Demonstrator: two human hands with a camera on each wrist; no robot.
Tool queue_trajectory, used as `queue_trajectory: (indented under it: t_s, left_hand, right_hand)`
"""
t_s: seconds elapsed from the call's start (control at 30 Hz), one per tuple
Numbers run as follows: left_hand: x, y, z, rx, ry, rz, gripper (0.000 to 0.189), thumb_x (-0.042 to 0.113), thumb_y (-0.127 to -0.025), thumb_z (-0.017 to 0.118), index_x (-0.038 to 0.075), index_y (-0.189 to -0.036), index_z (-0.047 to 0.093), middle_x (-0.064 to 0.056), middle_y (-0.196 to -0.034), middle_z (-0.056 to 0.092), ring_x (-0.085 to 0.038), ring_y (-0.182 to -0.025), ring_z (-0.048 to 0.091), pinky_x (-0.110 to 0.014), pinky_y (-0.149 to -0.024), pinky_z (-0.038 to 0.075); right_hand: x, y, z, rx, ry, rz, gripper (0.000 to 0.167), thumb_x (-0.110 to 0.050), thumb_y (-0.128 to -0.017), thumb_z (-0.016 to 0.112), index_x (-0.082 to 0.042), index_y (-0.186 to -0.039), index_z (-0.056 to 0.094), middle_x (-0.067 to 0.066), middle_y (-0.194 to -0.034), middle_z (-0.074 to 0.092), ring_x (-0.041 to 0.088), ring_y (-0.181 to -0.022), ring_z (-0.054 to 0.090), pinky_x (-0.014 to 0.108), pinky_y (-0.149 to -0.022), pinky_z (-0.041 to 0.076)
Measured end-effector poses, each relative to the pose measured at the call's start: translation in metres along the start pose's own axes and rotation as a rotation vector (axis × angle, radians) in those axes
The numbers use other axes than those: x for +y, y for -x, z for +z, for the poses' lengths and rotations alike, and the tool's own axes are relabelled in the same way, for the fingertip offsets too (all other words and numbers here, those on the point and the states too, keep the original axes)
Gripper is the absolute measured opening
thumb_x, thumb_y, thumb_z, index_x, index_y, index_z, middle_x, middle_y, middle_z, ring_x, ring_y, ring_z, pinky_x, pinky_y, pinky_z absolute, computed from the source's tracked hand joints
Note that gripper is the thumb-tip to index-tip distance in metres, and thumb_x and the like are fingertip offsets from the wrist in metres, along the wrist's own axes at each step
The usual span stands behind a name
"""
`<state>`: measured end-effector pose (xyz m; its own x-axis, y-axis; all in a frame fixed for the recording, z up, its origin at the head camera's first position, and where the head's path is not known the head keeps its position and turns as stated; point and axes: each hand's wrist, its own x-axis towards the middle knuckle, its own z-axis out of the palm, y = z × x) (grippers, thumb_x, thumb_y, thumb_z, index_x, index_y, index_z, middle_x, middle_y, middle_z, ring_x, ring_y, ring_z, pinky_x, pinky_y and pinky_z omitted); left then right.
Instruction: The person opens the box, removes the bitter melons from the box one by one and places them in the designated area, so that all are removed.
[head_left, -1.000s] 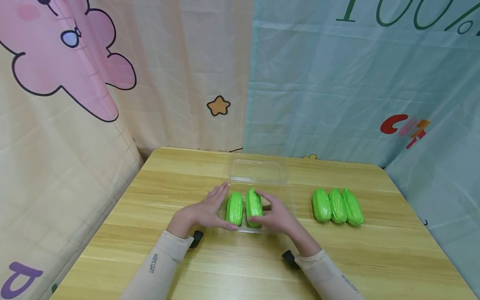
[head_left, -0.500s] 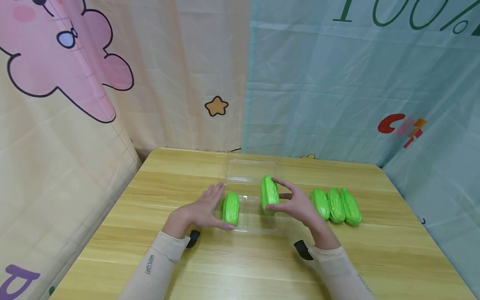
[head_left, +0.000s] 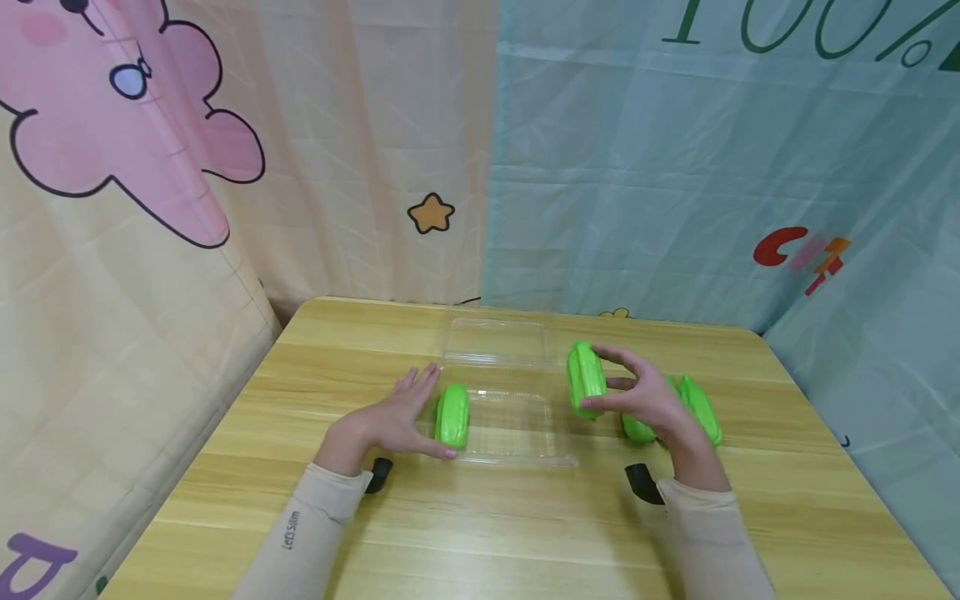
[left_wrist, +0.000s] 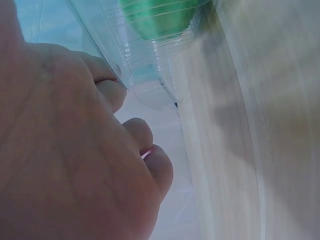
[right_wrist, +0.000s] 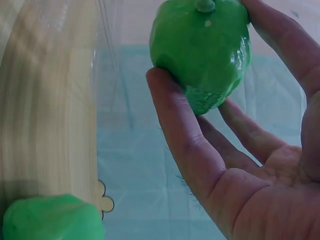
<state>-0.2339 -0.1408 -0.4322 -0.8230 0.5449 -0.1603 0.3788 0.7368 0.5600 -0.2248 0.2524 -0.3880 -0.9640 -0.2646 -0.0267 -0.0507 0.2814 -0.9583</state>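
My right hand (head_left: 648, 396) grips a bright green, lumpy toy bitter melon (head_left: 585, 379) between thumb and fingers, raised off the table to the right of a clear plastic clamshell box (head_left: 513, 421). The right wrist view shows the stem end of this bitter melon (right_wrist: 202, 55). My left hand (head_left: 390, 421) spreads thumb and fingers along the left side of the box, fingertips right at its edge. Inside the box, at the left, lies a second bitter melon (head_left: 452, 417). The box's lid (head_left: 497, 342) lies folded back toward the far edge.
On the right of the wooden table (head_left: 480, 533) lie more green bitter melons (head_left: 700, 410), partly hidden behind my right hand. A cream and blue printed curtain (head_left: 637, 183) hangs behind the table. The table's far edge is just beyond the lid.
My right hand has lifted a bitter melon out of the box and carried it up and to the right. My left hand has stayed at the box's left side.
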Motion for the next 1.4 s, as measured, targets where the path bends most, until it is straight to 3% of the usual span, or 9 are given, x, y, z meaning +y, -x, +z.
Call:
queue_trajectory:
  t_s: [0.27, 0.4, 0.63, 0.83, 1.07, 1.4]
  left_hand:
    - [-0.001, 0.002, -0.001, 0.007, 0.004, -0.004, 0.136, 0.064, -0.073, 0.082, 0.004, -0.161, -0.003, -0.011, -0.168, -0.009, -0.038, -0.15, -0.015, -0.057, -0.12, -0.002]
    - [-0.001, 0.003, -0.002, 0.007, -0.003, 0.0, 0.136, 0.065, -0.073, 0.081, 0.003, -0.161, -0.003, -0.012, -0.168, -0.008, -0.038, -0.15, -0.014, -0.057, -0.12, -0.002]
    - [-0.001, 0.003, -0.002, 0.007, 0.001, -0.003, 0.136, 0.065, -0.073, 0.081, 0.003, -0.161, -0.003, -0.012, -0.168, -0.008, -0.038, -0.15, -0.014, -0.058, -0.119, -0.002]
    - [-0.001, 0.003, -0.002, 0.001, -0.001, -0.014, 0.136, 0.066, -0.073, 0.081, 0.005, -0.161, -0.004, -0.009, -0.168, -0.009, -0.037, -0.15, -0.014, -0.058, -0.119, -0.002]
    - [-0.002, 0.002, -0.003, 0.003, -0.016, -0.015, 0.137, 0.067, -0.073, 0.08, 0.005, -0.161, -0.004, -0.01, -0.168, -0.009, -0.037, -0.151, -0.014, -0.057, -0.12, -0.002]
    - [-0.002, 0.001, -0.002, 0.0, -0.013, -0.02, 0.137, 0.068, -0.072, 0.08, 0.006, -0.161, -0.004, -0.009, -0.168, -0.009, -0.036, -0.151, -0.014, -0.056, -0.12, -0.003]
  right_hand:
    - [0.008, 0.004, -0.019, -0.007, 0.082, 0.077, 0.095, -0.017, -0.079, 0.089, -0.011, -0.157, 0.035, 0.012, -0.163, 0.026, 0.048, -0.138, 0.038, 0.043, -0.093, 0.052]
    - [0.01, 0.002, -0.02, -0.009, 0.156, 0.13, 0.099, -0.02, -0.077, 0.09, -0.007, -0.157, 0.033, 0.021, -0.161, 0.026, 0.051, -0.139, 0.034, 0.049, -0.096, 0.05]
    - [0.017, 0.0, -0.018, 0.027, 0.363, 0.178, 0.1, -0.025, -0.073, 0.093, -0.002, -0.154, 0.037, 0.031, -0.152, 0.037, 0.048, -0.133, 0.045, 0.051, -0.095, 0.051]
    - [0.017, -0.004, -0.011, 0.045, 0.545, 0.151, 0.097, -0.025, -0.071, 0.093, 0.006, -0.148, 0.042, 0.035, -0.143, 0.045, 0.048, -0.12, 0.055, 0.054, -0.092, 0.051]
    - [0.022, -0.013, 0.007, 0.102, 0.679, 0.123, 0.093, -0.02, -0.07, 0.093, 0.012, -0.143, 0.045, 0.036, -0.143, 0.044, 0.053, -0.131, 0.04, 0.062, -0.105, 0.039]
    - [0.023, -0.015, 0.029, 0.166, 0.851, 0.149, 0.085, -0.022, -0.072, 0.091, 0.017, -0.136, 0.05, 0.038, -0.135, 0.046, 0.053, -0.12, 0.049, 0.059, -0.1, 0.044]
